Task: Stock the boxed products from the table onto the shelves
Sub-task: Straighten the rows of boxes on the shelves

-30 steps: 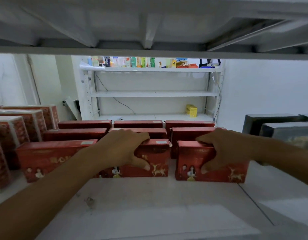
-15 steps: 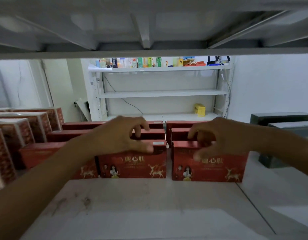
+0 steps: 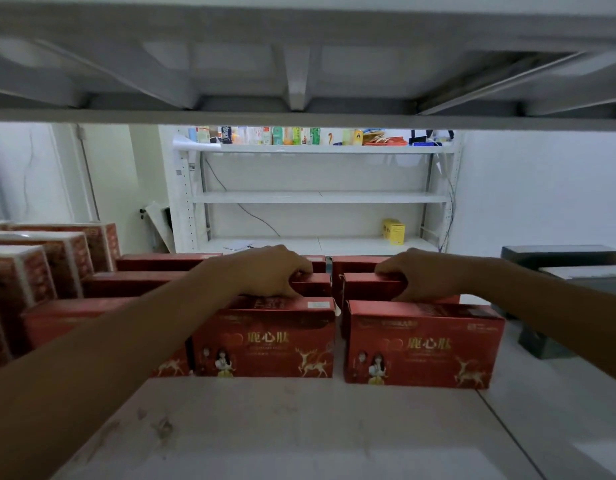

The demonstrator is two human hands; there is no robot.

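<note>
Red boxes with gold deer print stand in rows on the white shelf. Two front-row boxes face me, one in the middle and one on the right; my left forearm hides most of a third on the left. My left hand reaches over the front row, its fingers and thumb curled on the second-row red box. My right hand grips the neighbouring second-row red box the same way. More red boxes sit behind them.
Patterned red-and-white boxes stand upright at the left. Dark boxes lie at the right. The underside of the shelf above hangs low. A far shelving unit holds a yellow box and assorted products on top.
Both hands let go of the front-row boxes, lifted, and moved back onto the second-row boxes. The front boxes now stand upright with their printed faces in full view.
</note>
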